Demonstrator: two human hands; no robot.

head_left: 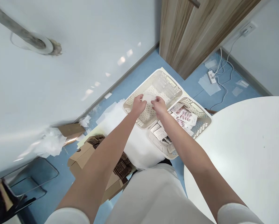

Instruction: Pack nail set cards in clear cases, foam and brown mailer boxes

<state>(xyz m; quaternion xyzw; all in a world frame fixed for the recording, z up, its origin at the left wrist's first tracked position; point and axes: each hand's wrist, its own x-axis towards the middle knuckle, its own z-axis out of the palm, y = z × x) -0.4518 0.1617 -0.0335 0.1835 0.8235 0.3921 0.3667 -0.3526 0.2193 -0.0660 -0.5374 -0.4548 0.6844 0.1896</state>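
Note:
Both of my hands are over the left one of two cream perforated baskets. My left hand [139, 105] and my right hand [159, 106] pinch opposite sides of a thin, clear plastic piece [149, 97]. More clear plastic pieces [165, 84] lie at the far end of this left basket [143, 123]. Beside it, under my right forearm, the right basket [203, 124] holds several printed cards [188, 117] with pink and dark items on them. My right wrist hides part of the divide between the baskets.
A white round table [242, 140] stands at the right. At the lower left is an open cardboard box [81, 158] with brown contents. A wooden cabinet [188, 31], a power strip [211, 77] with cables, and a metal-framed chair [34, 183] are around.

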